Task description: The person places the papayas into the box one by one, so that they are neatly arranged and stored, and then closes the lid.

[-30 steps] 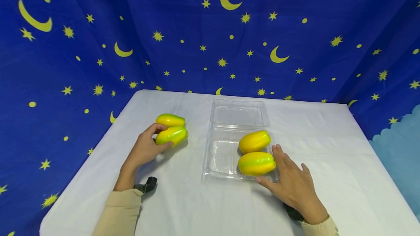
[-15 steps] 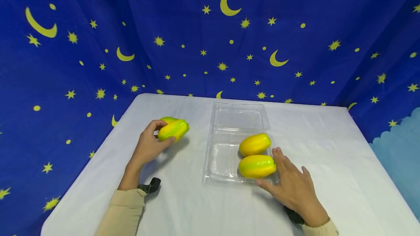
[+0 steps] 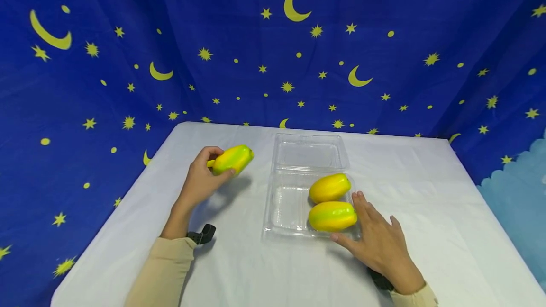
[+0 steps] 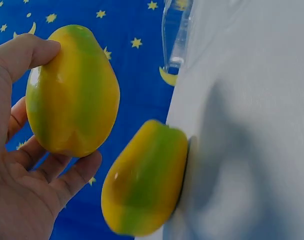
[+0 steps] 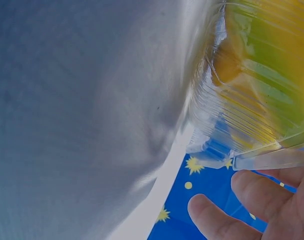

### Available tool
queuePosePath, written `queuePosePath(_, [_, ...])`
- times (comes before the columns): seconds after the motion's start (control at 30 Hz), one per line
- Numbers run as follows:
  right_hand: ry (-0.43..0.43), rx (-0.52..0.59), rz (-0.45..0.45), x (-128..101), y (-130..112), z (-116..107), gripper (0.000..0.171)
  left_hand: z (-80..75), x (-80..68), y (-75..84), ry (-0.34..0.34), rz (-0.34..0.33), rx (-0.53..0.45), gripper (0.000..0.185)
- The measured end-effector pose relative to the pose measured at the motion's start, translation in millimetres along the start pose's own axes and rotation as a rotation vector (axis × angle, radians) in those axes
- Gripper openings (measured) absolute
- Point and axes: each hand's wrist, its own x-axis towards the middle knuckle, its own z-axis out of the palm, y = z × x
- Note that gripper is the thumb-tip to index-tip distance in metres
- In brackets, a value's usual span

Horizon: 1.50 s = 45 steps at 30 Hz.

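Note:
My left hand [image 3: 198, 184] grips a yellow-green papaya [image 3: 232, 159] between thumb and fingers, raised above the table with its shadow below. A second papaya [image 4: 146, 180] lies on the table beyond it, mostly hidden in the head view by the hand and the held fruit. Two more papayas, a far one [image 3: 330, 188] and a near one [image 3: 332, 217], lie side by side in the right half of a clear plastic clamshell box [image 3: 269, 207]. My right hand [image 3: 381, 238] has its fingers spread at the box's right edge, beside the near papaya.
The box's lid [image 3: 311, 151] lies folded back toward the far side of the table. A white cloth [image 3: 256, 269] covers the table. Behind and to the left hangs a blue curtain [image 3: 239, 75] with yellow moons and stars.
My left hand has lifted the nearer of the two left papayas off the table and moved it slightly up and to the right. The right hand stays at the box.

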Motion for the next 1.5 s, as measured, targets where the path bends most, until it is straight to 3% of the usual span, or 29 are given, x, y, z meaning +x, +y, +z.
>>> queuePosePath(0.63, [0.003,-0.003,0.001,1,0,2,0.114,38.4,21.8,40.0,0.007,0.136,-0.055,0.058])
queuePosePath(1.03, [0.006,-0.005,-0.002,1,1,2,0.114,60.2,23.2,48.7,0.017,0.180,-0.098,0.056])
queuePosePath(1.5, [0.004,-0.017,0.000,1,0,2,0.115,73.7,17.6,56.1,-0.054,0.185,-0.042,0.055])
